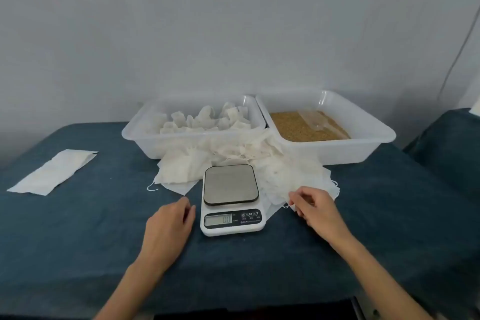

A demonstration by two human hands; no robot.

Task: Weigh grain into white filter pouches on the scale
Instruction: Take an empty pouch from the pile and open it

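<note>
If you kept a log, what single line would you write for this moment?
right hand: pinching empty pouch from pile | left hand: idle, open | scale: platform bare | grain: in tub

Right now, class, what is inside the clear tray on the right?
The right tray holds tan grain with a clear plastic scoop lying on top. The grain covers the tray's bottom, so that floor and the grain's depth cannot be seen.

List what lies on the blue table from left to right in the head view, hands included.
Flat white pouch → left hand → scale → right hand pinching a pouch at the edge of the pouch pile. Behind them: tub of filled pouches → tub of grain.
</note>
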